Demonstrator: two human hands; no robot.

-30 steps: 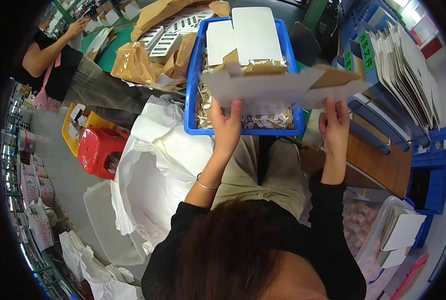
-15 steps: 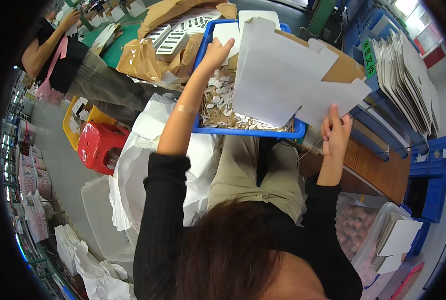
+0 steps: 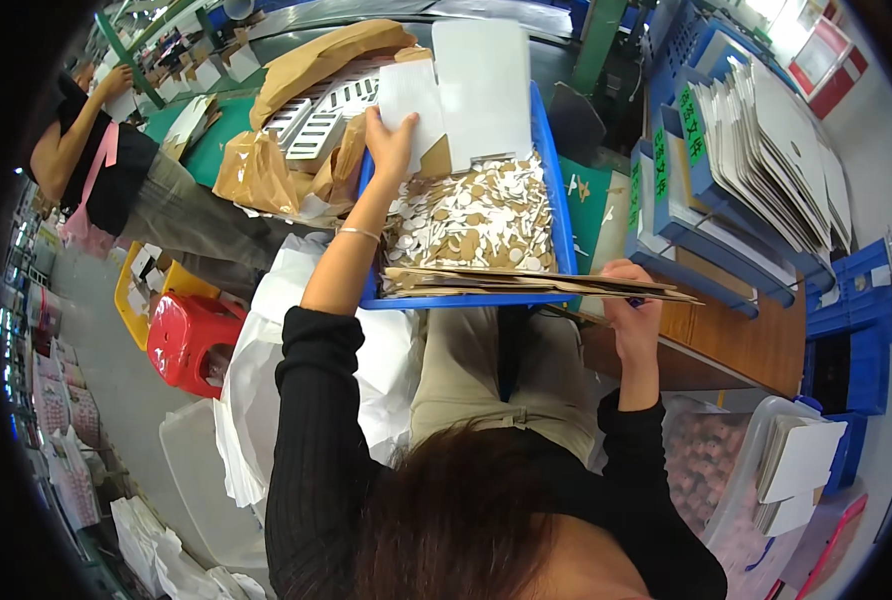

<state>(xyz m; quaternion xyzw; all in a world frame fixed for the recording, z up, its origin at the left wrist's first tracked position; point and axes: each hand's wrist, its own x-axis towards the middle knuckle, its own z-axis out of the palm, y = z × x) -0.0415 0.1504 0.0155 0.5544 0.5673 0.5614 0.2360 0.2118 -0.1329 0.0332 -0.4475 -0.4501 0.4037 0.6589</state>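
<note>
The left hand (image 3: 391,148) touches the lower left part of a small flat white card (image 3: 412,92), thumb and forefinger spread apart; whether the fingers grip it cannot be told, since the rest are hard to make out. The right hand (image 3: 638,322) is clamped on the right end of a stack of thin brown-and-white cardboard sheets (image 3: 486,284), seen almost edge-on. The stack lies across the near side of a rectangular blue plastic bin (image 3: 560,205) and juts past its right side, blocking the view of the bin's near end; a small dark item at the right palm is too covered to identify. Inside the bin lie white and brown cardboard scraps (image 3: 481,215), partly covered at the far end by the small card and a taller white card (image 3: 484,85). Left of the bin, crumpled brown paper wrapping (image 3: 249,170) half covers white slotted pieces (image 3: 318,135). Nearer, also left of it, are rumpled white sheeting (image 3: 281,345), partly behind the left arm, and a glossy red plastic stool (image 3: 179,338). Right of the bin, blue file holders (image 3: 731,200) packed with papers stand over a brown wooden desk (image 3: 746,345). Far left of the bin, a co-worker (image 3: 156,185) is blurred toward the rim.
</note>
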